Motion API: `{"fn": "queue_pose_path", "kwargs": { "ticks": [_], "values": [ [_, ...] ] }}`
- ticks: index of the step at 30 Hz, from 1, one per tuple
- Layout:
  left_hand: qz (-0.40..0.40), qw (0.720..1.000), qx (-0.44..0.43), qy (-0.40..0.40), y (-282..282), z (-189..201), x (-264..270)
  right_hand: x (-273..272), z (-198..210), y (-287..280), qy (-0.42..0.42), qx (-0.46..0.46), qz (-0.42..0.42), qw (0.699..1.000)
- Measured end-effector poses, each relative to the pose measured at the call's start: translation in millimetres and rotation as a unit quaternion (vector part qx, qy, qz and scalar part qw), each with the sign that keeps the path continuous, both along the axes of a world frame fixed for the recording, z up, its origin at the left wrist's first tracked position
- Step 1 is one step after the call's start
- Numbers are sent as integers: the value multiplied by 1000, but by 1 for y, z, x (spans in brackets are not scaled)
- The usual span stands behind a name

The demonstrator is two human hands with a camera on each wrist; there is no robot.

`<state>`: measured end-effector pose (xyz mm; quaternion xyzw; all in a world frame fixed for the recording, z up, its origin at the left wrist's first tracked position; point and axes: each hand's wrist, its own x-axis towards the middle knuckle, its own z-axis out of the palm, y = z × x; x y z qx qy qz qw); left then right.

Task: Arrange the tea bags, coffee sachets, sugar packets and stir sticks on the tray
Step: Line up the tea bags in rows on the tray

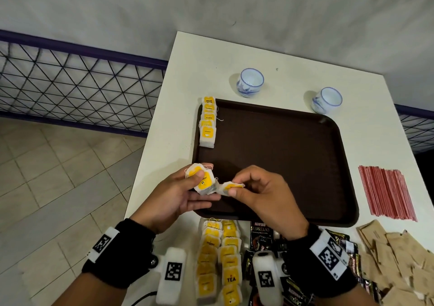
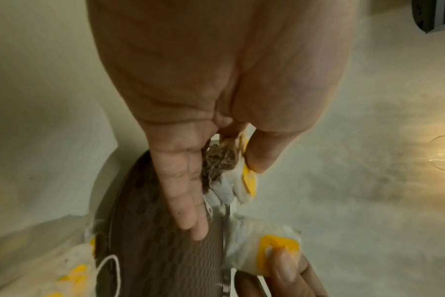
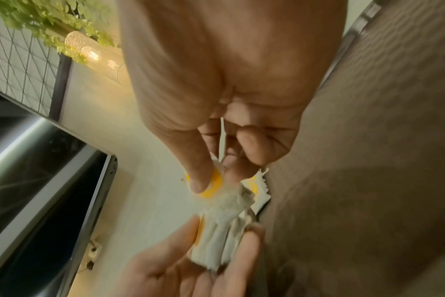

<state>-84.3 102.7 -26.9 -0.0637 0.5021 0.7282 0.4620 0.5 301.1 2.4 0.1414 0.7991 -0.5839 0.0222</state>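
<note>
A dark brown tray [image 1: 281,155] lies on the white table. Several white tea bags with yellow tags [image 1: 207,122] stand in a row along its left edge. My left hand [image 1: 178,193] holds a small stack of tea bags [image 1: 203,179] over the tray's near left corner, thumb on top. My right hand [image 1: 253,193] pinches a single tea bag [image 1: 231,187] by its yellow tag, right beside that stack. The left wrist view shows the stack [image 2: 231,170] under my thumb and the single bag [image 2: 262,249]. In the right wrist view my thumb presses the single bag [image 3: 213,186].
Two rows of tea bags [image 1: 218,258] lie in front of the tray, with black coffee sachets [image 1: 263,237] to their right and brown sugar packets [image 1: 397,258] further right. Red stir sticks [image 1: 387,193] lie right of the tray. Two blue-and-white cups [image 1: 250,82] [image 1: 326,100] stand behind it.
</note>
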Motion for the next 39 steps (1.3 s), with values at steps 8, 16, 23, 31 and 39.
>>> {"fn": "queue_pose_path", "kwargs": {
  "ticks": [8, 16, 23, 31, 39],
  "values": [
    [13, 998, -44, 33, -11, -3, -4, -16, 1, 46, -67, 28, -34, 997],
    [8, 997, -64, 49, -9, -4, -2, -53, -21, 35, -111, -76, -31, 990],
    [7, 997, -70, 44, -9, -6, -4, -101, -24, 9, -152, -107, -11, 982],
    [9, 997, -67, 43, -10, -6, -2, -130, -33, -8, -173, -129, -47, 975],
    [7, 998, -55, 42, -12, -7, -1, -132, -37, -14, -164, -128, -79, 975]
  ]
}}
